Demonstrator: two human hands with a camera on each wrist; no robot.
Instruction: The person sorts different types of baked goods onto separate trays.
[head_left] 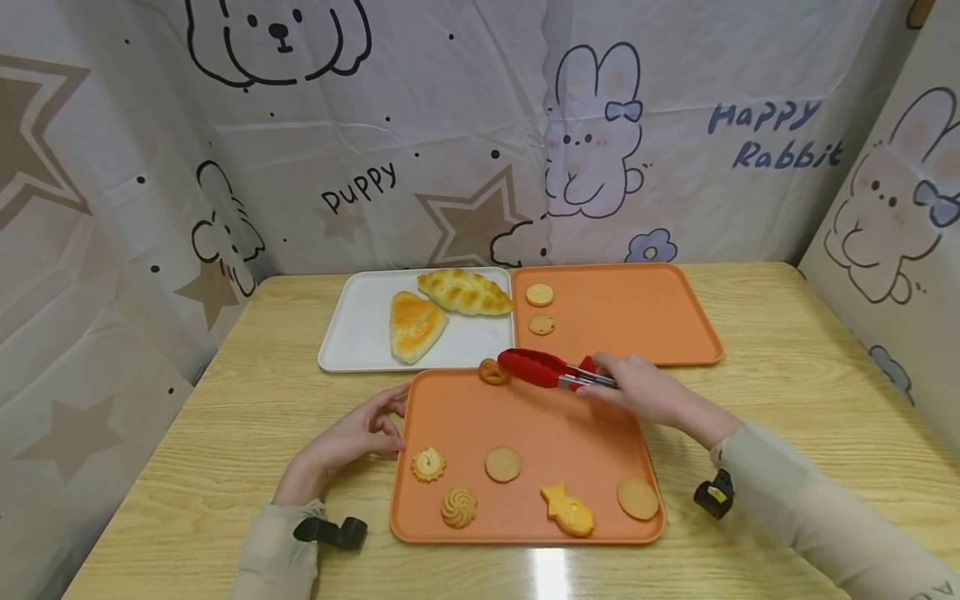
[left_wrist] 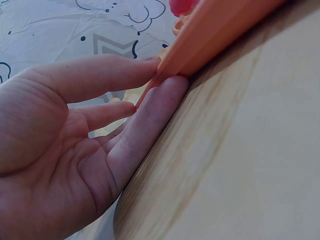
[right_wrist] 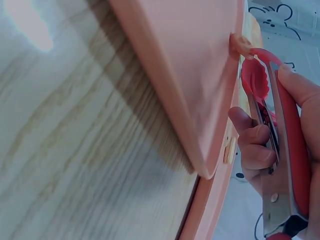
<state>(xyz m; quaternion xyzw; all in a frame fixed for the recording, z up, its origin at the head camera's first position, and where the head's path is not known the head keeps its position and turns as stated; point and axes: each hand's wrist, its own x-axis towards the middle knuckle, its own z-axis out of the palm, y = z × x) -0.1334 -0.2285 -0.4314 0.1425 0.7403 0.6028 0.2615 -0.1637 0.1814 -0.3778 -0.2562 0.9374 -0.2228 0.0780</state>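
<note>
- Right hand [head_left: 645,390] grips red tongs [head_left: 543,368], fingers curled round the metal-and-red handles; the wrist view shows thumb and fingers wrapped on both arms of the tongs [right_wrist: 280,150].
- Tong tips sit at a small pretzel-shaped cookie [head_left: 492,372], which lies at the far edge of the near orange tray [head_left: 525,425]; tips touch or nearly touch it, can't tell if it's clamped.
- Left hand [head_left: 352,437] rests on the counter [head_left: 225,417], fingers relaxed and mostly straight, holding nothing; fingertips [left_wrist: 170,85] touch the left rim of the near orange tray [left_wrist: 210,30].
- Hands well apart, one on each side of the near tray.
- Near tray also holds: flower-shaped cookie [head_left: 428,464], plain round cookie [head_left: 503,464], swirl cookie [head_left: 458,507], fish-shaped cookie [head_left: 567,510], larger round cookie [head_left: 638,498].
- Far orange tray [head_left: 645,308], behind the right hand: two small round cookies [head_left: 539,294] at its left edge, one behind the other.
- White tray [head_left: 352,325], just left of the far orange one: triangular bread [head_left: 414,325] and braided bread [head_left: 465,292], touching.
- Cartoon-print curtain [head_left: 450,125] behind and on both sides of the counter.
- Black wrist-mounted device on each sleeve.
</note>
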